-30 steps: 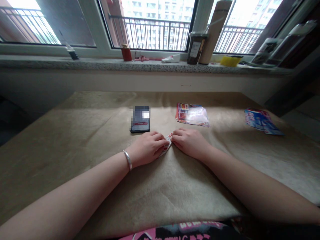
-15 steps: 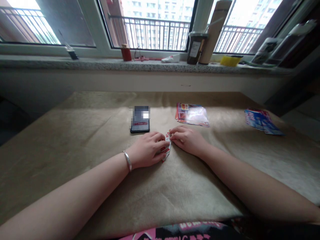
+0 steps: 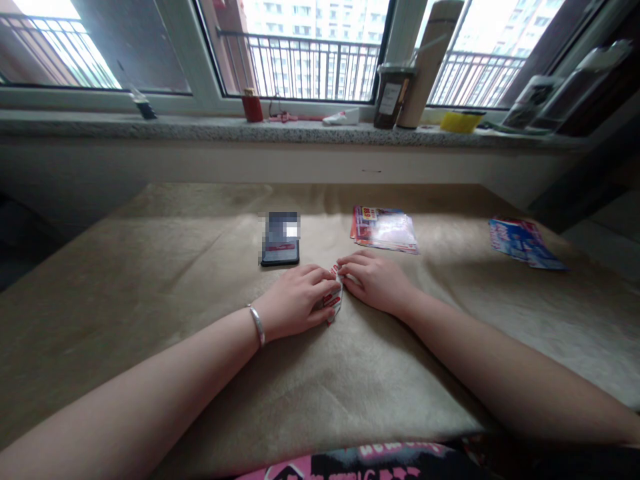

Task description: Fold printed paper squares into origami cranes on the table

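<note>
A small folded piece of printed paper (image 3: pixel 333 301), white with red markings, lies on the tablecloth between my hands. My left hand (image 3: pixel 299 299), with a silver bangle at the wrist, holds it down, fingers lying across its left side. At its upper right edge, the fingers of my right hand (image 3: pixel 373 279) are bent and pinch or press the fold. Part of the paper is hidden under my left fingers. Just beyond my left hand lies a phone (image 3: pixel 281 252), its screen partly pixelated.
A stack of colourful printed leaflets (image 3: pixel 383 230) lies beyond my right hand, with more blue and red leaflets (image 3: pixel 525 243) at the far right. The tan cloth (image 3: pixel 200 280) covers the table. On the windowsill (image 3: pixel 200 131) stand a dark cup (image 3: pixel 393 97), a tall tube and a yellow tape roll.
My right fingertips have shifted slightly left along the paper's upper edge. The paper has tilted a little, and my left hand has barely moved.
</note>
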{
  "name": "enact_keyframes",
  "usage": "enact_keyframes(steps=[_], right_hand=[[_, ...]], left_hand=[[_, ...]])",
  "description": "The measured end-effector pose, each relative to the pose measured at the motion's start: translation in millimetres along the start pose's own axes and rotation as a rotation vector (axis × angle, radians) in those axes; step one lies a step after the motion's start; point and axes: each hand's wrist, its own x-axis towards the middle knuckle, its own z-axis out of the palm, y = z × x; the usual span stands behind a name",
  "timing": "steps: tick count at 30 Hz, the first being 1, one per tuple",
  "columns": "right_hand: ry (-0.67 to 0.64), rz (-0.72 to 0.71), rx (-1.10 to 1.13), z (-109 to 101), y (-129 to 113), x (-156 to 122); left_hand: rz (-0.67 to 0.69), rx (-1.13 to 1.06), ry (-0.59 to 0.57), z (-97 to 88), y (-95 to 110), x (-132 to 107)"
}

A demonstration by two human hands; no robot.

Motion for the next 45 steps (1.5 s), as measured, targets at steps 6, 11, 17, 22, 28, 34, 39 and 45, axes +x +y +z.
enact_keyframes(steps=[6,11,17,22,28,34,39,45], right_hand=[[-0.027,0.035,0.038,1,-1,2],[-0.010,0.091,0.155,4,5,2],[0.019,0.149,0.243,13,17,0],[0.057,0.106,0.202,16,16,-1],[0.012,0.042,0.078,12,9,2],[-0.042,0.069,0.035,9,8,3],[-0.039,0.091,0.031,10,10,3],[-0.054,0.071,-0.057,7,7,4]], left_hand=[[0.005,-0.004,0.007,0.9,-1,-1],[-0.003,-0.029,-0.004,-0.2,-1,-1],[-0.007,-0.057,-0.017,0.0,-3,-2],[-0.004,-0.063,-0.007,0.8,-3,-2],[-0.004,-0.049,0.010,1.3,-1,0],[-0.019,-0.047,0.025,1.5,0,-1],[-0.014,-0.051,0.005,0.5,0,-1],[-0.006,-0.055,0.028,1.5,0,-1]])
